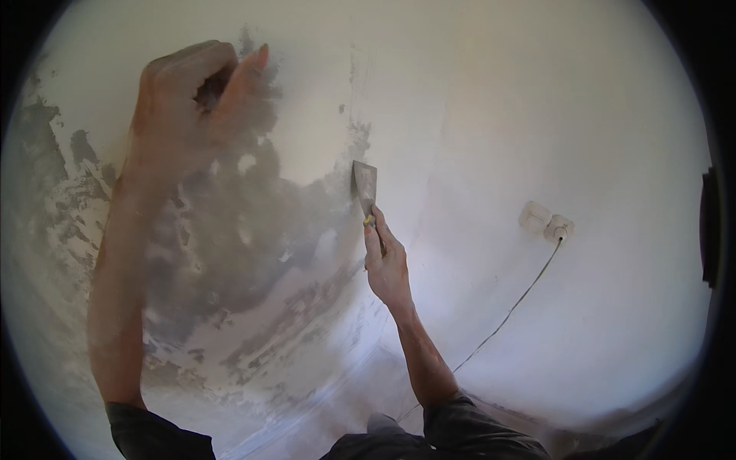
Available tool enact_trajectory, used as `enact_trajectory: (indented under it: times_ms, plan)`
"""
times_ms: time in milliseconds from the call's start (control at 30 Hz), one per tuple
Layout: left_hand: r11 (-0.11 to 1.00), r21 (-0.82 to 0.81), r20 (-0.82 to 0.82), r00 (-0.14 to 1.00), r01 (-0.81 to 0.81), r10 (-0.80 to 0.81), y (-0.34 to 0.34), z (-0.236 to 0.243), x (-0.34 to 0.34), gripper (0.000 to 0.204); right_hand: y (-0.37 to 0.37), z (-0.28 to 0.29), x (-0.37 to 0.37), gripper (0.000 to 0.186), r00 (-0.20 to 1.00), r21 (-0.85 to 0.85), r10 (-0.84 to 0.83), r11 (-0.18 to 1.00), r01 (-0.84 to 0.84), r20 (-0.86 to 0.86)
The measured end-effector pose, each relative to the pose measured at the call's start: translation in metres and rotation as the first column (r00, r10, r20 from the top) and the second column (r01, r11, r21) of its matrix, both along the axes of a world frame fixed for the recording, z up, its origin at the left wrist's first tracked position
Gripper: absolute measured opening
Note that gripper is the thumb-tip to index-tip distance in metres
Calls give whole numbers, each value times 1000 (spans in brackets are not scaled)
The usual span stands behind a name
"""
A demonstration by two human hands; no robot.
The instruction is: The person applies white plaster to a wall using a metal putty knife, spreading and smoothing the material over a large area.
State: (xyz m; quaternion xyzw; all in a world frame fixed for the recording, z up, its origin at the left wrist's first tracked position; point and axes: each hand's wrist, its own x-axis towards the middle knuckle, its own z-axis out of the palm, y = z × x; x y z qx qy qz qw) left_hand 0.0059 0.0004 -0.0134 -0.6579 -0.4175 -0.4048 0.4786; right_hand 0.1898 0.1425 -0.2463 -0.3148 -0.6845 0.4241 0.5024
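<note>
My right hand [387,261] grips a putty knife [366,184] with a flat, tapering metal blade. The blade points up and lies at or very near the wall, by the right edge of a grey patch [230,230]; exact contact is hard to judge. At the upper left my left hand [192,92] is raised before the wall [307,100], fingers curled in and thumb stretched up to the right. No tool shows in it, though the palm is in dark shadow and the hand is slightly blurred. Patchy grey areas spread over the pale wall behind my left forearm.
On the right-hand wall sits a pale double socket [546,222]. A thin cord [506,316] runs from it down to the left toward the floor [360,391]. A wall corner lies just right of the putty knife. Something dark [709,228] stands at the far right rim.
</note>
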Motion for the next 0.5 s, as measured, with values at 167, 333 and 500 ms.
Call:
enact_trajectory:
  times_ms: [167,333,500]
  plan:
    - [1000,-2,57,998,28,-28,2,-4,-5,44,-5,-3,-5,48,997,-68,7,998,-12,-81]
    - [999,-42,85,996,26,-22,-9,-2,5,44,-13,-21,-20,48,994,43,-32,998,37,-102]
    - [998,-25,2,999,50,-50,-6,-1,-1,44,17,42,-15,51,993,-3,-70,998,70,-93]
